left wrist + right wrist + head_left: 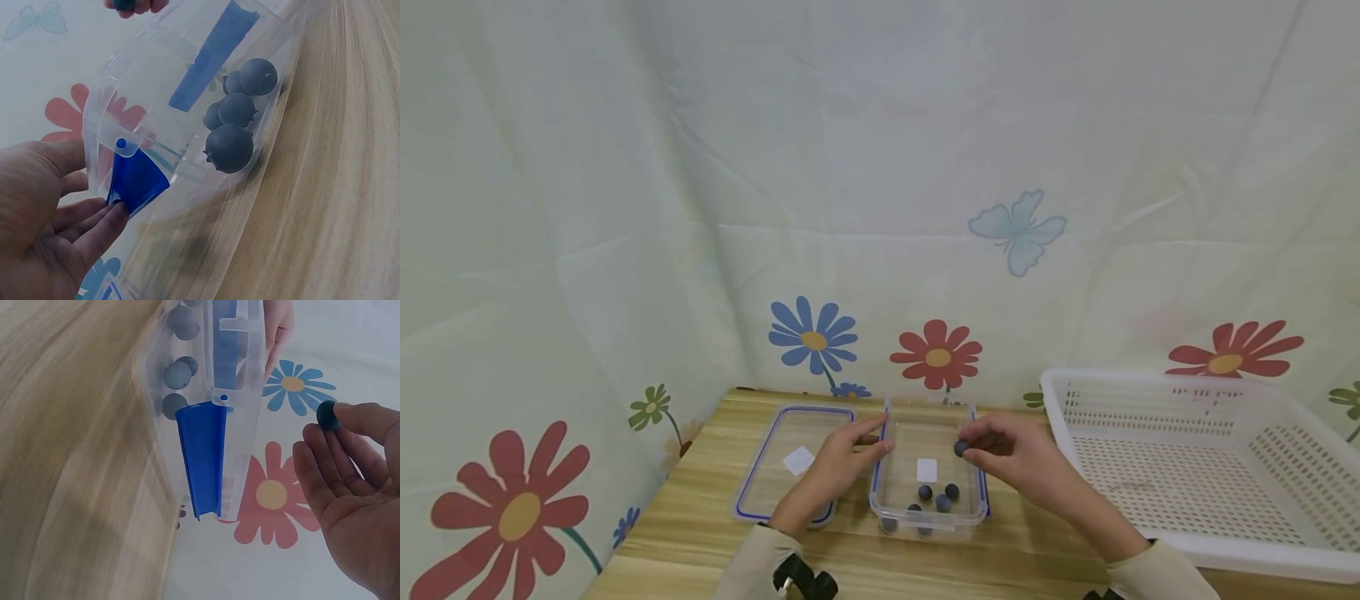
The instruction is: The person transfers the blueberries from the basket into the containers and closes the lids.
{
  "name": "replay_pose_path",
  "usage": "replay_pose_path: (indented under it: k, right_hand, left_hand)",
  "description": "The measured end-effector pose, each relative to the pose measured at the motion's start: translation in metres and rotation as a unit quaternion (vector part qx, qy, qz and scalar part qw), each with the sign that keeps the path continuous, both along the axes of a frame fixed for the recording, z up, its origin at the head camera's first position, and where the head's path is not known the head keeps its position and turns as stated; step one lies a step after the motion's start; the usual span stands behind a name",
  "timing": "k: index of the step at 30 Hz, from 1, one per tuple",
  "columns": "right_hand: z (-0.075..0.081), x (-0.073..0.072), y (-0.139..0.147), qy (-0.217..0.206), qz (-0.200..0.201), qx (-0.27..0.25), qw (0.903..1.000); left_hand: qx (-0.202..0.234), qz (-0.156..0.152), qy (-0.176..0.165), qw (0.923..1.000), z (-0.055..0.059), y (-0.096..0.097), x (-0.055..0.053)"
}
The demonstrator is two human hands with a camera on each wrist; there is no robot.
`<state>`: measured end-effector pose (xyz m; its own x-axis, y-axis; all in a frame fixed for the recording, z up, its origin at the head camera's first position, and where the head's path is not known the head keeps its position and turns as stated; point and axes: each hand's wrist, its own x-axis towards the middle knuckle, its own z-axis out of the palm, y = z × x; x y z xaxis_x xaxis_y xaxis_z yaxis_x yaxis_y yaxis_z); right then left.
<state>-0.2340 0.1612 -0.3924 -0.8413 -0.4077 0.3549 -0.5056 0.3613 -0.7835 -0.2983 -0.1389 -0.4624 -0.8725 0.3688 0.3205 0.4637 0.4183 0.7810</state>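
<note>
A clear plastic box (906,515) with blue side latches stands open on the wooden table. Several blueberries (943,502) lie inside, gathered at its near end. My left hand (837,467) rests against the box's left side, its fingers loosely extended and touching the blue latch (140,178). Above the right rim, my right hand (1018,458) pinches one blueberry (326,415) between thumb and fingertips. In the right wrist view that berry is apart from the box wall, with the other blue latch (203,459) hanging down.
The box's clear lid (775,446) with a blue seal lies flat left of the box, partly behind the left hand. A white perforated basket (1180,467) stands at the right. A flowered curtain (880,167) hangs behind the wooden table (677,533).
</note>
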Motion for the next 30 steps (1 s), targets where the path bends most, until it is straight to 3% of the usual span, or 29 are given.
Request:
replay_pose_path:
  k: [21,30]
  right_hand:
    - [-0.018,0.007,-0.015,-0.019,-0.035,0.019,0.9990]
    - [-0.019,0.011,-0.016,-0.032,-0.040,0.012,0.9986]
  left_hand:
    - [-0.007,0.007,0.000,1.0000,0.003,0.000,0.005]
    - [-0.005,0.012,-0.007,0.9999,0.004,0.000,0.005]
